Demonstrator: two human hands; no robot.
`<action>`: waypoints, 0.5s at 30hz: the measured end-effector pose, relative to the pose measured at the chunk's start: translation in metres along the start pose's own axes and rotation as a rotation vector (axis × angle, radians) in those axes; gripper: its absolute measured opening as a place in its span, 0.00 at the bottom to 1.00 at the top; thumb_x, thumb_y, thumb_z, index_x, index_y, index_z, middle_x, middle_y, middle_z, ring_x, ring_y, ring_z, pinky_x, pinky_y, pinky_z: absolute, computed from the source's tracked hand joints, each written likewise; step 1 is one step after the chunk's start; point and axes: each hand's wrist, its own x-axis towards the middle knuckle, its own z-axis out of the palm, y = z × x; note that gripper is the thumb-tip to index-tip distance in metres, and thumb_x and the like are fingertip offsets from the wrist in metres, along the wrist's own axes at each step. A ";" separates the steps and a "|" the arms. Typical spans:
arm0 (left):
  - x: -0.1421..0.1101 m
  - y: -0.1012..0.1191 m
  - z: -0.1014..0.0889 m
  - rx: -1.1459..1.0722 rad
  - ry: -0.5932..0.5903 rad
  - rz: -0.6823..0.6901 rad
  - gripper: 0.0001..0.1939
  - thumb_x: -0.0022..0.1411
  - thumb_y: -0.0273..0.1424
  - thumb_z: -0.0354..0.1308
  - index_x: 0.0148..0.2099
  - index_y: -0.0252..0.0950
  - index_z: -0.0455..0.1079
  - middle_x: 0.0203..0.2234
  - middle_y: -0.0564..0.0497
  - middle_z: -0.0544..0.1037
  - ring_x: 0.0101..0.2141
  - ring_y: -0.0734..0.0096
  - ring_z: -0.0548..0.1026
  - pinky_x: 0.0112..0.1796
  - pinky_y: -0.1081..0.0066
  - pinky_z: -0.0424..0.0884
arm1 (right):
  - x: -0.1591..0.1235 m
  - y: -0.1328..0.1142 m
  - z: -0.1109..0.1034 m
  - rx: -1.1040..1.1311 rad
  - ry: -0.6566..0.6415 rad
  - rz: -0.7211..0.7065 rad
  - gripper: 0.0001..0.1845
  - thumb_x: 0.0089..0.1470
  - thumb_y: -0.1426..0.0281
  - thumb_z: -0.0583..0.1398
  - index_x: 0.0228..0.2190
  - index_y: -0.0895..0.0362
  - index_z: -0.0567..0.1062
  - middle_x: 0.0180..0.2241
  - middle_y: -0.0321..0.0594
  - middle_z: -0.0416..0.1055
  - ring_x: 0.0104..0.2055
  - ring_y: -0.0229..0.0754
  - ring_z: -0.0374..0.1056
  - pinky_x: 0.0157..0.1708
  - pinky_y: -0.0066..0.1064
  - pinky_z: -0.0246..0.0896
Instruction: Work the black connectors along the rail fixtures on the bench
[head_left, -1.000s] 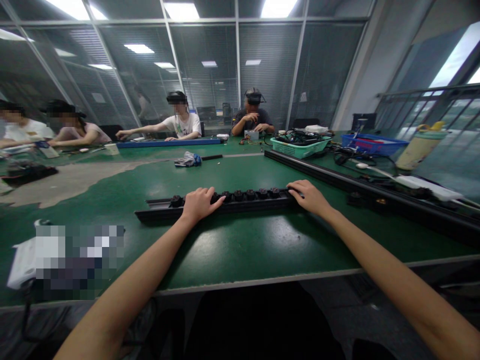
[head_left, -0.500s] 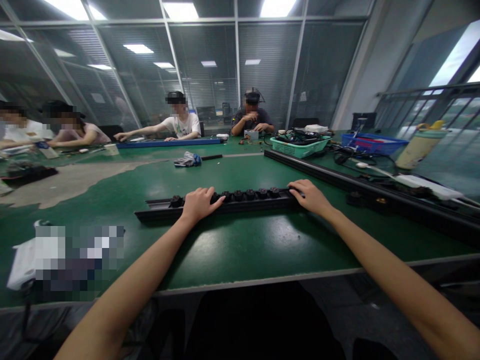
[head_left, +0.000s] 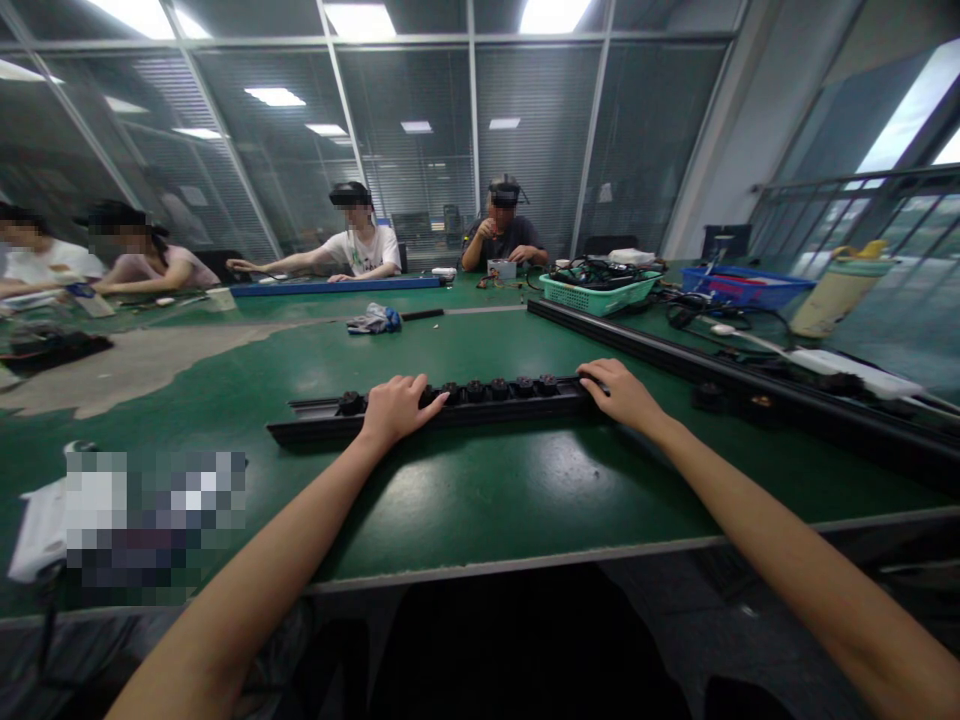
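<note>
A long black aluminium rail (head_left: 510, 401) lies across the green table in front of me, with several round black knobs along its top. My left hand (head_left: 397, 412) rests over its middle, fingers curled across the knobs. My right hand (head_left: 619, 395) lies on the rail's right end, with fingers hooked over its edge. The rail's left end shows bare beyond my left hand.
A second black rail (head_left: 675, 352) runs along the green table (head_left: 480, 500) to the right. Beyond stand a teal basket of cables (head_left: 600, 295) and a blue crate (head_left: 742, 285). A crumpled cloth (head_left: 373, 320) lies ahead. Co-workers sit at the far side.
The view has drifted very slightly. Both hands stay in the same places on the rail, and the rail has not visibly moved.
</note>
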 end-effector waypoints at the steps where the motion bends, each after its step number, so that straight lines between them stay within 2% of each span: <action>1: 0.000 0.000 0.000 0.004 -0.001 -0.001 0.36 0.72 0.59 0.36 0.45 0.37 0.74 0.38 0.39 0.81 0.40 0.51 0.79 0.31 0.66 0.62 | 0.000 0.000 0.000 0.000 -0.003 0.000 0.19 0.67 0.63 0.53 0.49 0.55 0.79 0.49 0.52 0.77 0.55 0.57 0.69 0.57 0.51 0.65; 15: 0.000 0.000 -0.002 -0.025 -0.023 -0.013 0.35 0.72 0.59 0.37 0.45 0.37 0.74 0.39 0.37 0.82 0.41 0.50 0.79 0.33 0.65 0.64 | 0.000 -0.004 -0.004 -0.010 -0.018 0.035 0.18 0.66 0.64 0.52 0.47 0.54 0.78 0.47 0.51 0.77 0.53 0.57 0.68 0.56 0.52 0.65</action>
